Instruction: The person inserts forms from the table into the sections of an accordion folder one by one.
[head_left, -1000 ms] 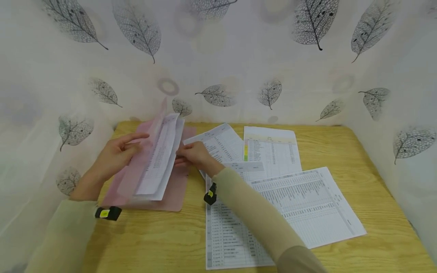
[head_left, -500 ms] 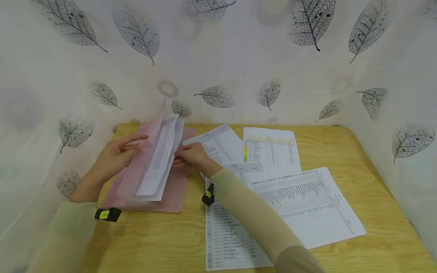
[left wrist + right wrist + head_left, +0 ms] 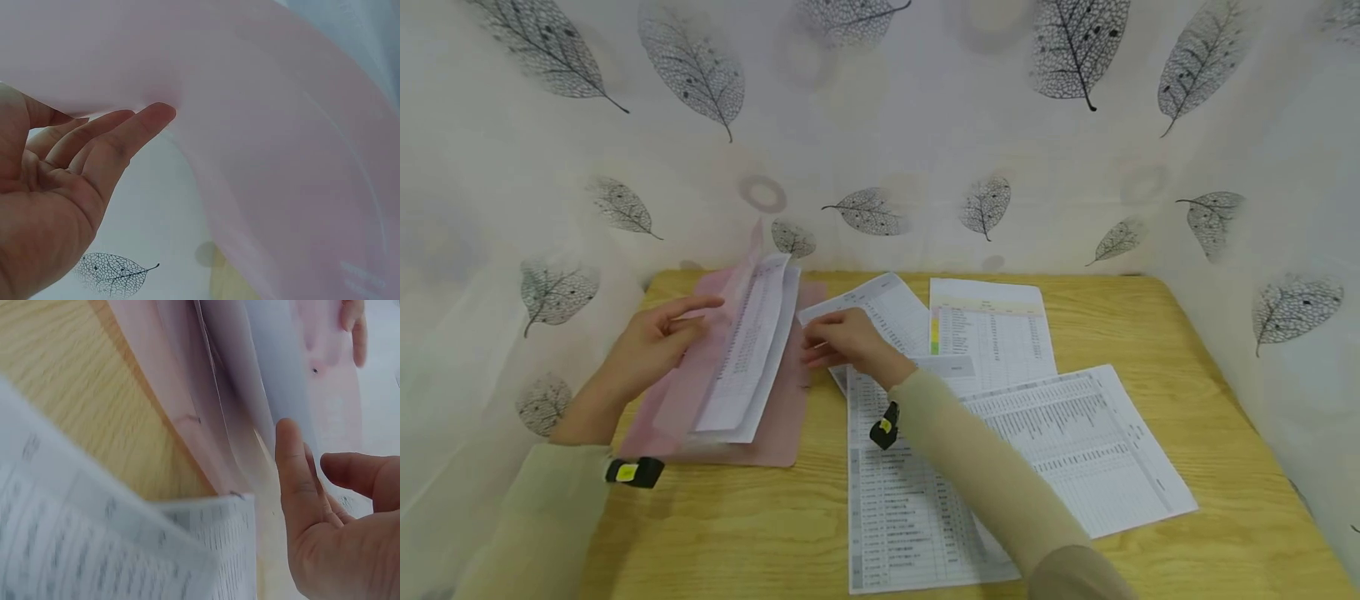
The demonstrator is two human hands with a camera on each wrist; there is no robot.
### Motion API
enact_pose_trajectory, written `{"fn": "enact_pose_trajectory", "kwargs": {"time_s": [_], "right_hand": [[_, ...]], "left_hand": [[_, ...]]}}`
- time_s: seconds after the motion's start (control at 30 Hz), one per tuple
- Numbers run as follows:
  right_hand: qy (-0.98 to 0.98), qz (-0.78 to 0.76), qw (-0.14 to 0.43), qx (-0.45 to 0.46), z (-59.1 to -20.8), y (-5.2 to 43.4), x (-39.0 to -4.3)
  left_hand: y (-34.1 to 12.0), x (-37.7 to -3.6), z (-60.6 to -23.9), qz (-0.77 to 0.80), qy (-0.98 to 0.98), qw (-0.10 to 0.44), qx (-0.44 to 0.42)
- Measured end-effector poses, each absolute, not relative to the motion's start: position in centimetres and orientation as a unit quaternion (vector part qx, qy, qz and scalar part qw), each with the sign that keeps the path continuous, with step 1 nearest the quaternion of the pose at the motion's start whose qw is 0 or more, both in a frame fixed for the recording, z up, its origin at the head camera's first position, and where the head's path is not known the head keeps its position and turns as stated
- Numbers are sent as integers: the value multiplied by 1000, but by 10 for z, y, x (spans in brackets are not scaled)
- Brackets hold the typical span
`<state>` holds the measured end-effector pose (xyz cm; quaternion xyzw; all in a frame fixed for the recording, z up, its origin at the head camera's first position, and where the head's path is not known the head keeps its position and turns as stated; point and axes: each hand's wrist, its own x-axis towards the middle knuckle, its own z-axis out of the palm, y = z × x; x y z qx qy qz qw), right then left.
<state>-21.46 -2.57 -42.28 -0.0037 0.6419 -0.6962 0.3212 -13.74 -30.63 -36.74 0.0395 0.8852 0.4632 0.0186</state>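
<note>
The left hand [image 3: 651, 346] is holding up the translucent front flap of a pink folder [image 3: 782, 417] lying at the left rear of the wooden counter [image 3: 737, 525]. Its fingers are lying almost straight against the flap, thumb on top; the left wrist view is showing the fingertips [image 3: 156, 115] touching the pink sheet, with no curl around it. Printed sheets [image 3: 748, 350] are standing tilted inside the opened folder, leaning toward the raised flap.

The right hand [image 3: 846, 342] is hovering just to the right of the folder, over the corner of a loose printed page [image 3: 887, 308]. Its grip is loose: fingers relaxed and slightly bent, thumb apart from them, with nothing held in the right wrist view. Whether the fingertips are touching the page cannot be told.

Further printed tables are lying flat on the counter to the right: one at the rear [image 3: 992, 333], one large sheet [image 3: 1075, 442] at an angle, and one [image 3: 895, 508] nearest the person, partly under the right sleeve [image 3: 985, 475].
</note>
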Motion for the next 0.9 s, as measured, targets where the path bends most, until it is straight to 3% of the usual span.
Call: {"fn": "enact_pose_trajectory", "kwargs": {"time_s": [0.9], "right_hand": [[748,-617,244,41,-414,136,-213]], "left_hand": [[-303,-136,-370,456,889,20,40]]}}
